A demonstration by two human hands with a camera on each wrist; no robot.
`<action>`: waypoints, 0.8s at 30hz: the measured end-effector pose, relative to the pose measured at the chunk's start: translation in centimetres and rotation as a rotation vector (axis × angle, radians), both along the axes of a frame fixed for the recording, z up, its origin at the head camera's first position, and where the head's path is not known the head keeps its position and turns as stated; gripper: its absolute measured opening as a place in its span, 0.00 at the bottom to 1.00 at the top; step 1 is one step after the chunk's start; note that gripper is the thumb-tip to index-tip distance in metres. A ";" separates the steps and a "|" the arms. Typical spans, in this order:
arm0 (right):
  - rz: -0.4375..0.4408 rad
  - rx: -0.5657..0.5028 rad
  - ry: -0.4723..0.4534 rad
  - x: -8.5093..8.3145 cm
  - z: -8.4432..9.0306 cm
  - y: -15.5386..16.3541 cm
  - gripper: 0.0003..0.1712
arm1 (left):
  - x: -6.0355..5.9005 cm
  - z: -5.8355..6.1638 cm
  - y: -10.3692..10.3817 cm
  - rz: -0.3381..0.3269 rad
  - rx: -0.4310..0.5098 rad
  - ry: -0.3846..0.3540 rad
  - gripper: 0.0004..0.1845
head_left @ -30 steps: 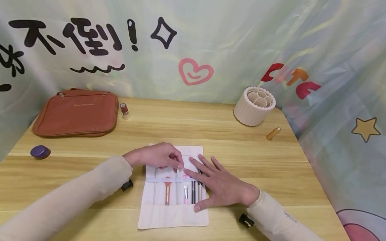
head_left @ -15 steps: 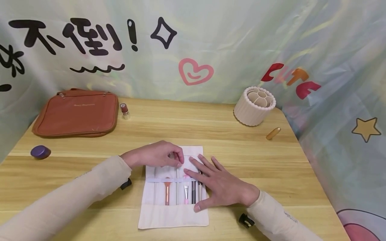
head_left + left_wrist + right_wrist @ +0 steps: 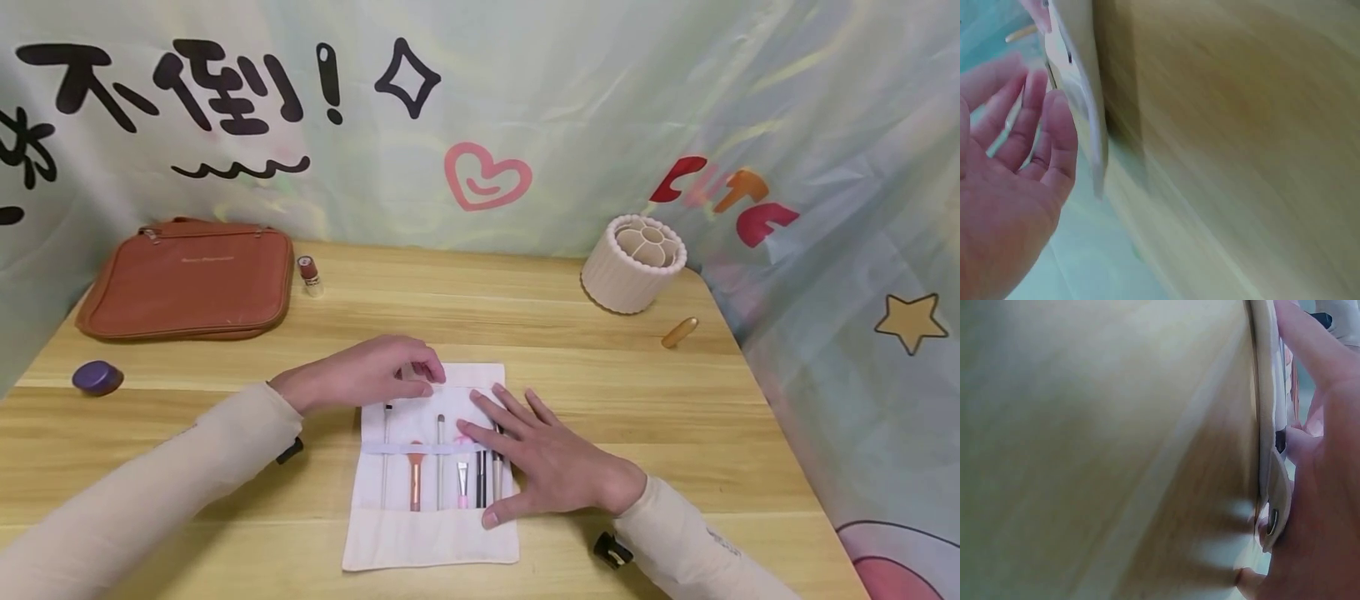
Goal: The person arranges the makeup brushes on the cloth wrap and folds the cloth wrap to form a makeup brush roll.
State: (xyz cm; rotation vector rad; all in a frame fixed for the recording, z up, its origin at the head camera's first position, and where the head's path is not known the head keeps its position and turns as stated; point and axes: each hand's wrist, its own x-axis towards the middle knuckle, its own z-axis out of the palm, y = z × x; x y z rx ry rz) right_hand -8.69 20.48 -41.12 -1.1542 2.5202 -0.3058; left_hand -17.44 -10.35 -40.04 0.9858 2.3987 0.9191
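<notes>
- Brushes in a white cloth brush roll (image 3: pixel 431 533) are being handled; the roll lies unrolled on the near middle of the table (image 3: pixel 600 367), with the brushes held under an elastic band across it.
- The right hand (image 3: pixel 543 462) is laid flat, fingers straight, on the right side of the roll, over the dark-handled brushes (image 3: pixel 481 479); it is judged to be pinning the cloth down.
- The left hand (image 3: pixel 360 379) is set at the roll's far left corner, fingers curled; whether anything is pinched in its grip cannot be told, since the wrist views are blurred.
- The step in hand is judged to be picking out a brush; the orange-handled brush (image 3: pixel 416 483) sits untouched.
- The next move calls for a fine pinch on one thin handle and a straight pull along the band, with the cloth kept flat.
</notes>
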 end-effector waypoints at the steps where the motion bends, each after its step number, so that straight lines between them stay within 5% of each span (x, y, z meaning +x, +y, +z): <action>1: -0.001 0.000 0.000 0.0 0.0 0.0 0.63 | 0.0 -0.1 -0.3 -0.023 -0.012 0.031 0.10; 9: 0.006 -0.021 0.022 0.1 -0.3 0.2 0.63 | 0.1 -0.8 -1.2 -0.101 -0.057 0.125 0.14; 15: -0.013 -0.040 -0.017 0.1 -0.3 0.4 0.64 | -0.2 -1.4 -1.7 -0.086 -0.064 0.151 0.16; 24: -0.156 -0.091 -0.062 -1.0 0.4 2.8 0.67 | 0.5 -1.9 -3.3 -0.016 -0.081 0.115 0.15</action>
